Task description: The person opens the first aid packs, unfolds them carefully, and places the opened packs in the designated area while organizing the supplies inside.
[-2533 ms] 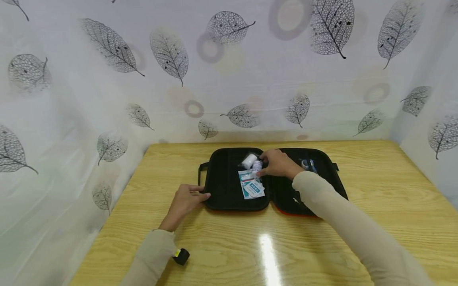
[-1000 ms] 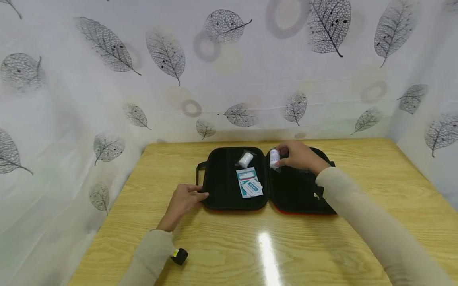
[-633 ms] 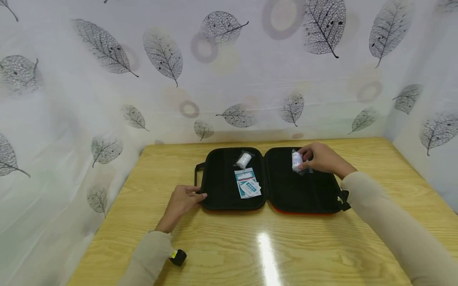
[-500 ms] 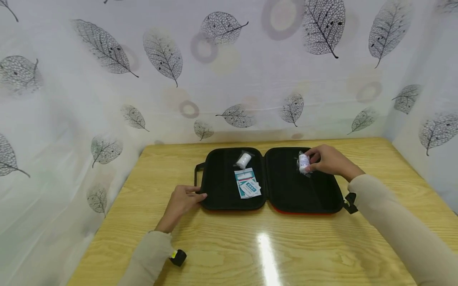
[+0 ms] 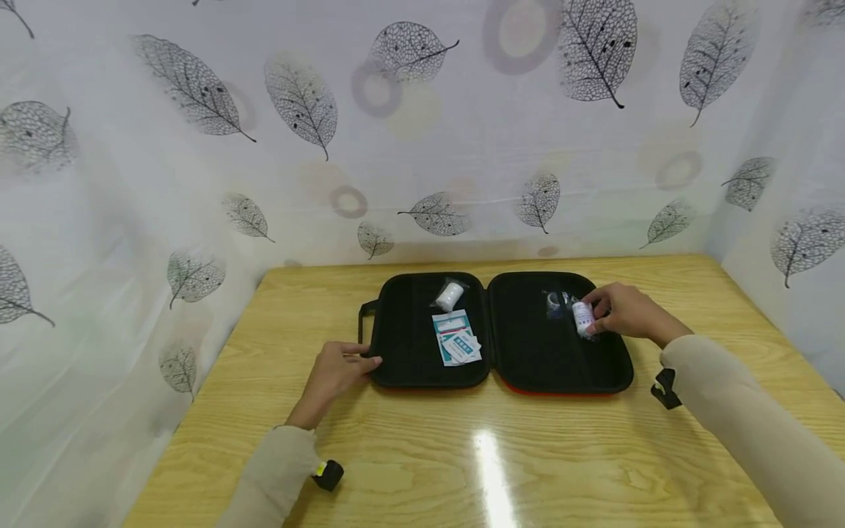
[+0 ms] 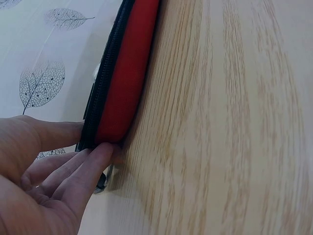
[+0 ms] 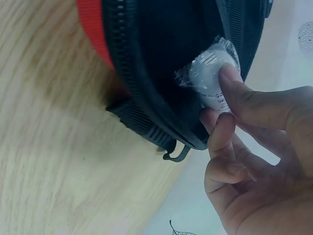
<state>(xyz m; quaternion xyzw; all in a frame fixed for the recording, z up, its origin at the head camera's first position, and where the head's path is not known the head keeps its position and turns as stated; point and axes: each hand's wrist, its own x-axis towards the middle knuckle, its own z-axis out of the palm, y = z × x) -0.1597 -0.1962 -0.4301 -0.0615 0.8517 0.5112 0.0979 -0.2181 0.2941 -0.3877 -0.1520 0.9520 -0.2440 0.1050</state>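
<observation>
A zip case with a black lining and red outer shell (image 5: 422,367) lies unfolded on the table, its two halves side by side. My right hand (image 5: 627,312) pinches a white bandage roll in clear plastic (image 5: 584,319) between thumb and fingers, over the right half. In the right wrist view the wrapped roll (image 7: 210,78) shows close up, with the case's zip edge (image 7: 122,54) behind it. At the left half's near corner, my left hand (image 5: 334,375) grips the rim; in the left wrist view its thumb and fingertips (image 6: 102,152) meet the zip edge and red side.
In the left half lie another white wrapped roll (image 5: 450,297) and several teal and white packets (image 5: 458,341). A clear-wrapped ring-shaped item (image 5: 556,302) sits under a strap in the right half. A black carry handle (image 5: 362,323) sticks out left. Leaf-patterned sheeting (image 5: 422,147) encloses the table.
My right hand has carried the bandage roll from the left half rightward across the case to the right half's outer side. The left hand has stayed on the rim.
</observation>
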